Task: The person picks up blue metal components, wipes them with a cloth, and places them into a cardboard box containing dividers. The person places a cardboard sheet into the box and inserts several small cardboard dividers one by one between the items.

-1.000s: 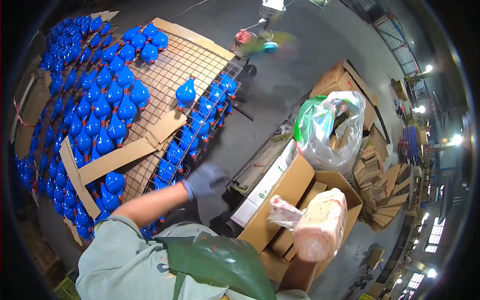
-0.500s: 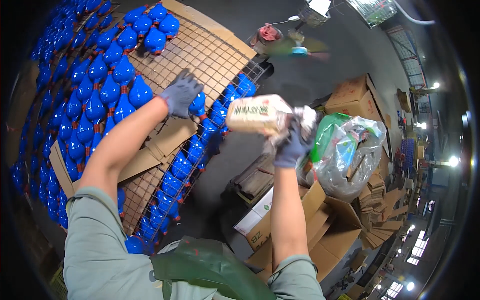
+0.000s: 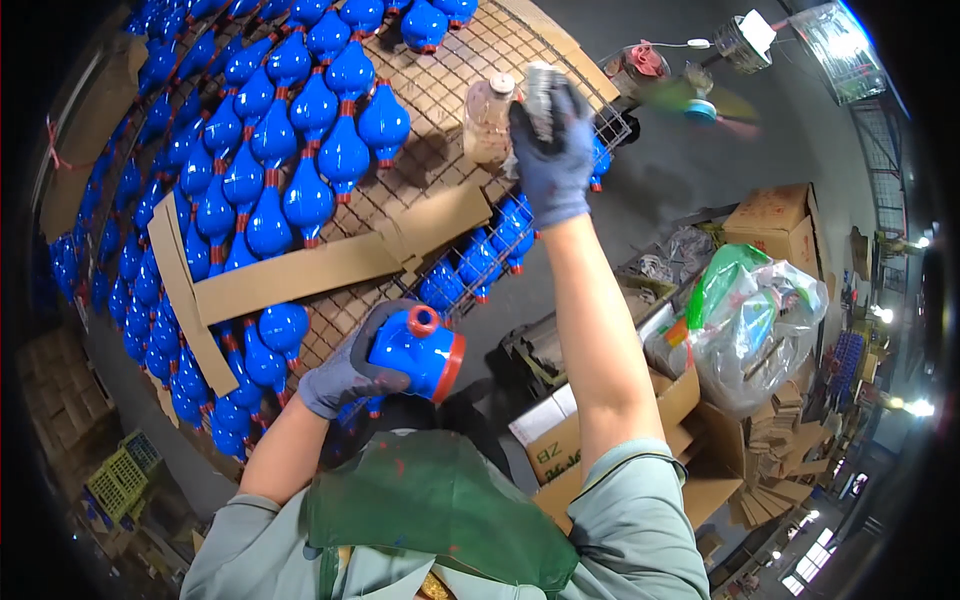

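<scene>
My left hand (image 3: 350,365), in a grey glove, is closed around a glossy blue rounded piece (image 3: 405,350). The piece has a small red-rimmed opening at its top and a broad red rim on one side. Over the far part of the wire rack (image 3: 445,165), my gloved right hand (image 3: 555,160) is closed on a greyish-white cylindrical thing (image 3: 543,90) whose kind I cannot make out. Beside its fingers a bottle (image 3: 488,125) with a white cap and pale pinkish contents stands on the rack. Whether those fingers touch the bottle is unclear.
Rows of blue gourd-shaped pieces (image 3: 270,135) cover the rack's left side. Cardboard strips (image 3: 300,275) lie across it. At the right are a plastic bag (image 3: 750,330), an open carton (image 3: 690,420) and a closed carton (image 3: 775,220). A fan (image 3: 700,105) stands beyond.
The bottle-like container my right hand carried now stands on the rack. My left hand has come back toward me, holding a blue piece. The view has shifted.
</scene>
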Available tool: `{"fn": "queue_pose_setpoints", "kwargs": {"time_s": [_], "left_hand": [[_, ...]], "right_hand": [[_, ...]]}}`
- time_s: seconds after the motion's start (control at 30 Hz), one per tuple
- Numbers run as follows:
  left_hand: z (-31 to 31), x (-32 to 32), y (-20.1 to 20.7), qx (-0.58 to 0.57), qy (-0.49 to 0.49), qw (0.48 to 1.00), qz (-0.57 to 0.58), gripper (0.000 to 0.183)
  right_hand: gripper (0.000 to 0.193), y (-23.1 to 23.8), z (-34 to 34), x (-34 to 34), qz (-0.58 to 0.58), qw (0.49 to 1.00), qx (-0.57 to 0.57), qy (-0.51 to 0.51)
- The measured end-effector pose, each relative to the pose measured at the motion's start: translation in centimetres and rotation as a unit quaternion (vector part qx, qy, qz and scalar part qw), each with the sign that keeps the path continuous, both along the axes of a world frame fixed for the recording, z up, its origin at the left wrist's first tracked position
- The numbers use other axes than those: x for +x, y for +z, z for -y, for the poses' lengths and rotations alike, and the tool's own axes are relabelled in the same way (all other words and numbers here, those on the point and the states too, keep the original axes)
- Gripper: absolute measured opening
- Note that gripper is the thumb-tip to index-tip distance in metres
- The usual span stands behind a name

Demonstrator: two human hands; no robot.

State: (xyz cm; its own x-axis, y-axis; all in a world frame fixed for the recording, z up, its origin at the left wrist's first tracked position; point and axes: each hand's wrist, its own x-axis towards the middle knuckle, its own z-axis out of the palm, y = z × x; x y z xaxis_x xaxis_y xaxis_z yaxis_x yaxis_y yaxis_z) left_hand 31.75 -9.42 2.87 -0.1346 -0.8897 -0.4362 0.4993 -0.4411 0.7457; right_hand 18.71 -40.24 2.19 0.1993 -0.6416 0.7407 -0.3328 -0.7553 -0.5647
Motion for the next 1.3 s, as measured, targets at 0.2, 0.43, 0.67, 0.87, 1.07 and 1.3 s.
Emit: {"fn": "queue_pose_setpoints", "kwargs": {"time_s": [0.2,0.43,0.67,0.87,1.07,1.3], "left_hand": [[-0.5,-3.5,6.6,-0.128,-0.117,0.908,0.382,0.103],[-2.9,-8.6,7.3,-0.266,-0.285,0.860,0.329,0.104],[-1.0,-14.6,10.0,-0.343,-0.480,0.782,0.201,0.097],[-1.8,-16.7,8.5,-0.349,-0.531,0.756,0.156,0.095],[-2.6,-16.9,8.3,-0.335,-0.511,0.780,0.137,0.096],[-3.6,-15.7,8.0,-0.312,-0.500,0.796,0.135,0.098]], "right_hand": [[0.049,8.1,-18.4,-13.6,-0.069,0.986,0.142,0.057],[0.034,8.2,-29.3,-26.1,-0.122,0.913,0.330,0.206],[0.047,9.6,-32.4,-29.8,-0.193,0.867,0.231,0.398],[0.044,11.0,-33.9,-30.2,-0.273,0.885,0.153,0.343],[0.038,10.0,-34.8,-30.3,-0.286,0.900,0.120,0.306],[0.043,8.7,-36.3,-30.7,-0.281,0.898,0.151,0.303]]}}
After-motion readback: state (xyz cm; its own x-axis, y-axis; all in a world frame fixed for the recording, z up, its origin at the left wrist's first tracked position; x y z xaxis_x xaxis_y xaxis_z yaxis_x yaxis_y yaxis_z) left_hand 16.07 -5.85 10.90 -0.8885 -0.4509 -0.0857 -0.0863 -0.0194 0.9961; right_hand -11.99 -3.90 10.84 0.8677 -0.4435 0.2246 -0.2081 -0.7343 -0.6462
